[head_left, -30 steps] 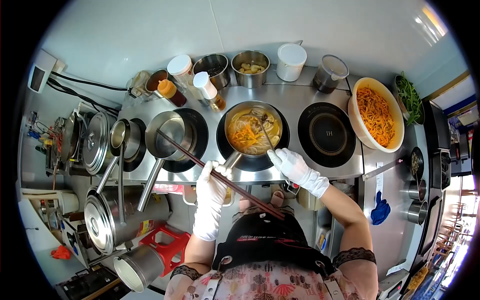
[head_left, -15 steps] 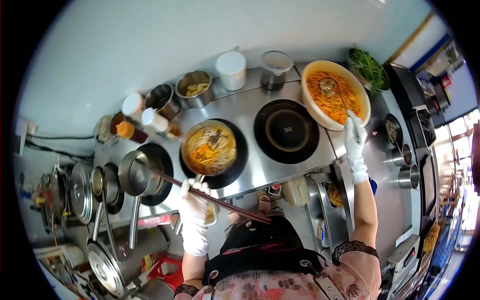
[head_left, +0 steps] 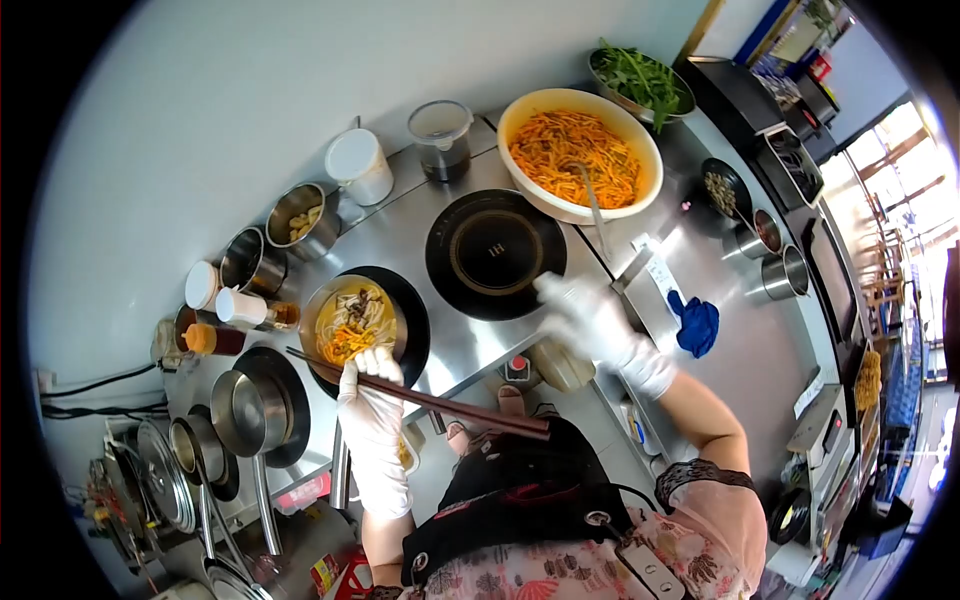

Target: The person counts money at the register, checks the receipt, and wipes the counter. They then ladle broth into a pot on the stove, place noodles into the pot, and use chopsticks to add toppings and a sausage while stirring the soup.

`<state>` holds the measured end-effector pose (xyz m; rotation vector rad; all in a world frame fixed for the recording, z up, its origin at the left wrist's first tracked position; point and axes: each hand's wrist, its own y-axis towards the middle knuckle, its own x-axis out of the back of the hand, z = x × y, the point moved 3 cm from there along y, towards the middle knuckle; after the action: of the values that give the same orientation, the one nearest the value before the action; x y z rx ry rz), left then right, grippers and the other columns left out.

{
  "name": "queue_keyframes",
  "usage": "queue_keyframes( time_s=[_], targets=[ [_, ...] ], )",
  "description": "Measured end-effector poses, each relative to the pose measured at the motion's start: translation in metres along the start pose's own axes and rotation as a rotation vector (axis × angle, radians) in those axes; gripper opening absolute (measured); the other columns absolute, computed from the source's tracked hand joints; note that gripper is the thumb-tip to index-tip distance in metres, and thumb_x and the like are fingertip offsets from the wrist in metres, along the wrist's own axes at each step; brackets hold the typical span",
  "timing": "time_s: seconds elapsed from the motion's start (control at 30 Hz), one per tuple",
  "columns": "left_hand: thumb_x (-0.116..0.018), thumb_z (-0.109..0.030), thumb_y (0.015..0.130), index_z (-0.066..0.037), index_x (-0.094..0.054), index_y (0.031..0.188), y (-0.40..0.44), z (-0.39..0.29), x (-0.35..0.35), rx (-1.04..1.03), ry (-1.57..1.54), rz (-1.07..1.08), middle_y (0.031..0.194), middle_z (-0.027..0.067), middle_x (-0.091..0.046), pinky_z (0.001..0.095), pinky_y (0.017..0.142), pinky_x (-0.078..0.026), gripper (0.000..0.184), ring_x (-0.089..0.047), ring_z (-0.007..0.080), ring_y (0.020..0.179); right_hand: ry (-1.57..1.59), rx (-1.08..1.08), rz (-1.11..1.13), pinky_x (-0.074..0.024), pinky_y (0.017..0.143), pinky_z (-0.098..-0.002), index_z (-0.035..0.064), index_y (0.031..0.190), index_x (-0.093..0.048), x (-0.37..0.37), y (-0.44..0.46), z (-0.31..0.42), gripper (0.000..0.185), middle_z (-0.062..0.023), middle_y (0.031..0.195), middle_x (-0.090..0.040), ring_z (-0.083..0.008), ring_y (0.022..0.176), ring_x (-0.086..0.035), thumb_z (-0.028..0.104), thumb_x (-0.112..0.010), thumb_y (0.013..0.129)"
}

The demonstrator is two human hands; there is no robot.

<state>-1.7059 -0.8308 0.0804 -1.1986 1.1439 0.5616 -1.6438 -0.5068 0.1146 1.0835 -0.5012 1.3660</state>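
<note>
My left hand (head_left: 370, 400), in a white glove, is closed round a pair of long brown chopsticks (head_left: 450, 403). It is at the near rim of a pan (head_left: 402, 335) holding pale noodles, orange shreds and broth (head_left: 355, 320); whether it also touches the pan's handle is hidden. My right hand (head_left: 595, 320), gloved too, is blurred over the counter's front edge. Its fingers look apart, with nothing visible in them. Beyond it stands a cream bowl (head_left: 510, 170) of orange shreds (head_left: 570, 150). A ladle (head_left: 592, 200) rests in that bowl, its handle over the near rim.
A black round hotplate (head_left: 495, 255) lies between pan and bowl. Along the wall are a lidded white tub (head_left: 360, 165), a dark-filled container (head_left: 442, 145), metal pots (head_left: 300, 225) and bottles (head_left: 215, 340). Saucepans (head_left: 250, 412) stand left. A blue cloth (head_left: 697, 325) lies right.
My right hand has let go of the ladle and moved left and nearer, leaving it in the bowl. My left hand still holds the chopsticks at the pan. The view has turned right.
</note>
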Motion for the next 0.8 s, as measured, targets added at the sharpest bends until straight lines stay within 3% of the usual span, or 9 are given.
queue_keyframes(
  time_s=[0.03,0.1,0.17,0.23,0.37,0.47,0.57,0.7,0.8],
  targets=[
    [-0.038,-0.025,0.102,-0.001,-0.054,0.101,-0.003,0.016,-0.016,0.012,-0.013,-0.056,0.111,0.0135,-0.061,0.0444,0.094,-0.046,0.029,-0.056,0.0287,0.109,0.633,-0.174,0.079,-0.0471,0.094,-0.0390,0.0030,0.135,-0.045,-0.021,-0.005,0.028,0.076,-0.0165,0.123,-0.056,-0.0264,0.103,-0.060,0.018,-0.081,0.070],
    [-0.034,-0.027,0.102,-0.001,-0.055,0.104,-0.004,0.040,-0.025,0.000,0.176,-0.023,0.119,0.0167,-0.060,0.0465,0.099,-0.043,0.034,-0.054,0.0300,0.116,0.912,0.029,0.082,-0.0446,0.098,-0.0377,0.0065,0.140,-0.041,-0.052,-0.006,0.072,0.085,-0.0154,0.128,-0.050,-0.0250,0.113,-0.054,0.020,-0.084,0.067],
    [-0.039,-0.026,0.101,0.000,-0.056,0.115,-0.001,0.056,-0.013,0.025,0.225,0.067,0.128,0.0188,-0.055,0.0466,0.104,-0.039,0.034,-0.054,0.0300,0.118,0.947,-0.016,0.040,-0.0434,0.099,-0.0373,0.0083,0.138,-0.044,-0.052,0.005,0.110,0.081,-0.0149,0.130,-0.044,-0.0266,0.119,-0.048,0.020,-0.083,0.068],
    [-0.041,-0.027,0.101,0.001,-0.055,0.117,-0.011,0.063,-0.010,0.088,0.366,0.146,0.126,0.0187,-0.056,0.0452,0.104,-0.040,0.035,-0.054,0.0313,0.117,0.841,0.136,-0.164,-0.0500,0.084,-0.0297,0.0009,0.112,-0.063,-0.065,0.016,0.125,0.029,-0.0102,0.113,-0.057,-0.0220,0.099,-0.060,-0.002,-0.062,0.083],
    [-0.049,-0.032,0.099,0.002,-0.053,0.124,-0.031,0.026,0.007,0.053,0.583,0.193,0.120,0.0159,-0.060,0.0378,0.097,-0.046,0.043,-0.060,0.0241,0.108,0.887,-0.011,-0.104,-0.0505,0.083,-0.0308,-0.0007,0.099,-0.068,-0.059,0.039,0.132,0.021,-0.0121,0.099,-0.066,-0.0237,0.093,-0.063,-0.007,-0.062,0.079],
    [-0.056,-0.023,0.095,0.001,-0.058,0.118,-0.076,-0.047,0.030,-0.491,1.485,-0.100,0.111,0.0138,-0.065,0.0352,0.089,-0.049,0.033,-0.063,0.0225,0.101,0.761,-0.025,-0.112,-0.0512,0.084,-0.0310,-0.0016,0.099,-0.069,-0.056,0.056,0.115,0.021,-0.0147,0.102,-0.067,-0.0239,0.094,-0.065,-0.007,-0.064,0.079],
    [-0.070,-0.023,0.083,0.003,-0.060,0.114,-0.114,-0.110,0.070,-0.993,2.239,-0.363,0.101,0.0242,-0.064,0.0419,0.083,-0.050,0.042,-0.062,0.0398,0.092,0.694,-0.034,-0.036,-0.0514,0.085,-0.0309,-0.0020,0.098,-0.069,-0.069,0.070,0.115,0.019,-0.0164,0.102,-0.068,-0.0223,0.095,-0.066,-0.004,-0.067,0.079],
    [-0.069,-0.030,0.083,0.002,-0.061,0.115,-0.137,-0.130,0.107,-0.650,2.260,-0.476,0.094,0.0232,-0.066,0.0409,0.077,-0.052,0.046,-0.066,0.0370,0.085,0.816,0.054,0.173,-0.0510,0.086,-0.0295,-0.0006,0.099,-0.069,-0.125,0.085,0.133,0.017,-0.0140,0.103,-0.068,-0.0216,0.096,-0.065,0.002,-0.069,0.082],
    [-0.068,-0.034,0.083,0.001,-0.060,0.117,-0.138,-0.130,0.113,-0.487,2.299,-0.497,0.090,0.0225,-0.067,0.0401,0.073,-0.053,0.049,-0.067,0.0353,0.079,0.735,0.037,0.081,-0.0497,0.088,-0.0287,-0.0008,0.096,-0.069,-0.137,0.103,0.139,0.016,-0.0128,0.102,-0.068,-0.0197,0.097,-0.064,-0.001,-0.069,0.081]
  ],
)
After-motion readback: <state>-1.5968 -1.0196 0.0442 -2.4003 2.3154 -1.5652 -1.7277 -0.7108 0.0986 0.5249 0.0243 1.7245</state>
